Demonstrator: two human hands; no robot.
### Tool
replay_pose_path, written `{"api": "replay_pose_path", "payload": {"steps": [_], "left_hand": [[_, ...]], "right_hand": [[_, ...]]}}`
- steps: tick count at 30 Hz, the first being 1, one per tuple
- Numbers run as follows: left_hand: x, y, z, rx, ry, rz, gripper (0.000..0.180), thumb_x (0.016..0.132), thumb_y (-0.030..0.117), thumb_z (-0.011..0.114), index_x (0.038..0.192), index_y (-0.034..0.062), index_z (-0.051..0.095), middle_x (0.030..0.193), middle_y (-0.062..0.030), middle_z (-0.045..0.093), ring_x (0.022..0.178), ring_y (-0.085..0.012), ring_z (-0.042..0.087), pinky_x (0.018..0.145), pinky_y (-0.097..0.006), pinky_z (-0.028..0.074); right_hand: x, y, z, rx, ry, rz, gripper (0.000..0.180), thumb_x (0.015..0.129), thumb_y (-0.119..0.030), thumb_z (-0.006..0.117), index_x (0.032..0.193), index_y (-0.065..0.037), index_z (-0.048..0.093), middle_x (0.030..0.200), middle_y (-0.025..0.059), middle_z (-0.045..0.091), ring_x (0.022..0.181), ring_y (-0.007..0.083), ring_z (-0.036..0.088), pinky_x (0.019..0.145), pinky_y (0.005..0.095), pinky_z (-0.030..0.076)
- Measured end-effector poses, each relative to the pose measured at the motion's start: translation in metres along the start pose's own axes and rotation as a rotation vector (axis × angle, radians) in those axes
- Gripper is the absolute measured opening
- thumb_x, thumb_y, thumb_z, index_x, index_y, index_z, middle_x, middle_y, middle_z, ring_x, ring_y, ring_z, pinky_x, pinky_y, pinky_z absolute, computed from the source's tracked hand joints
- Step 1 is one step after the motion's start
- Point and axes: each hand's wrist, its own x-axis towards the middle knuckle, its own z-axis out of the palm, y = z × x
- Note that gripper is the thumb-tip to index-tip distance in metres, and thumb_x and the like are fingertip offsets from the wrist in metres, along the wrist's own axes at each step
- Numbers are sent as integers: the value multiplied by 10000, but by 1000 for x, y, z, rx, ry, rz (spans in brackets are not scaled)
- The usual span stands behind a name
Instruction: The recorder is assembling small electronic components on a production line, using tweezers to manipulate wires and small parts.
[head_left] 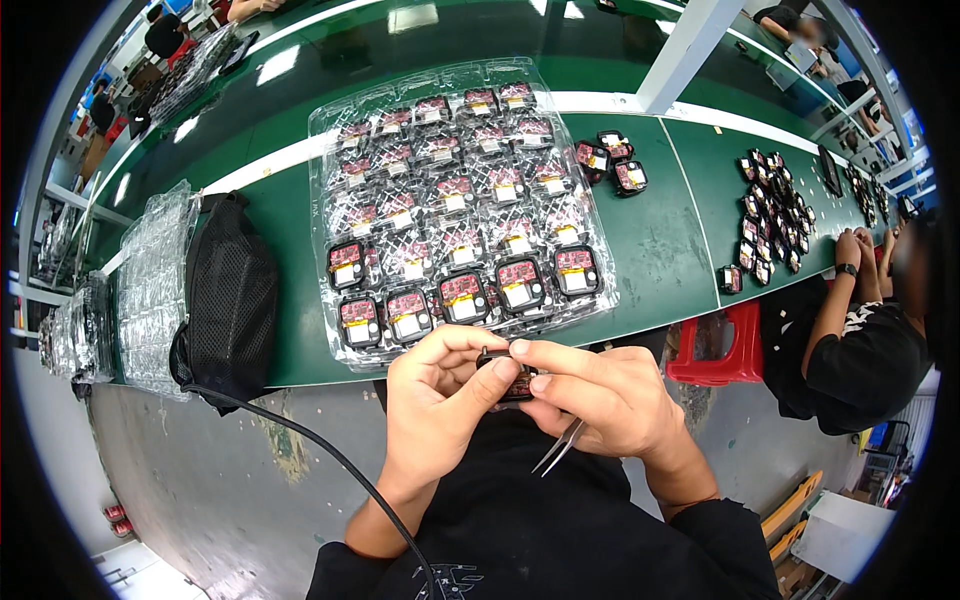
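Just in front of my chest, at the table's near edge, I hold a small black square electronic casing [517,386]. My left hand [432,402] grips it from the left with thumb and fingers. My right hand [612,398] is closed too, its fingertips pressed on the casing's top and right side. Metal tweezers [560,446] stick out below the right palm, tips pointing down and away from the casing. Fingers cover most of the casing. Beyond my hands, a clear plastic tray [322,225] holds rows of similar casings [462,297] with red boards and yellow strips.
Three loose casings [630,177] lie right of the tray on the green table [655,260]. A black mesh bag [232,290] and clear trays [150,290] stand left. A black cable [330,450] crosses my left forearm. A co-worker [865,340] sits right, near piled casings [770,215] and a red stool [735,345].
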Motion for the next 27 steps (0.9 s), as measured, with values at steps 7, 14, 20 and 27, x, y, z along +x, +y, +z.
{"api": "replay_pose_path", "payload": {"steps": [7, 14, 20, 27], "left_hand": [[-5, -3, -2, -9, 38, 25, 178, 936, -53, 704, 1096, -44, 627, 1004, -103, 723, 950, -112, 696, 803, -253, 580], [-4, -12, -10, -362, -201, -41, 373, 1012, 215, 656, 1246, -6, 467, 1190, -241, 656, 1115, -357, 697, 942, -450, 606], [-6, -18, -9, -545, -291, -60, 573, 993, 245, 706, 1407, -52, 444, 1338, -211, 588, 1199, -341, 661, 999, -444, 575], [-6, -19, -7, -359, -109, 23, 667, 919, 269, 797, 1381, -74, 459, 1324, -219, 570, 1210, -368, 646, 996, -467, 592]], "right_hand": [[0, -2, 5, 113, 30, 126, 430, 763, -51, 842, 1149, 5, 660, 1182, 172, 728, 729, 243, 747, 574, 308, 597], [5, 1, -3, 390, -13, 335, 473, 771, -61, 852, 1210, -22, 682, 1199, 155, 735, 801, 197, 748, 711, 289, 625], [3, -4, -4, 480, 5, 384, 526, 785, -109, 881, 1254, -10, 665, 1173, 151, 702, 789, 158, 700, 741, 275, 595], [2, -12, -6, 193, 6, 539, 541, 823, -65, 831, 1315, -13, 611, 1026, 83, 564, 739, 168, 647, 648, 310, 547]]}}
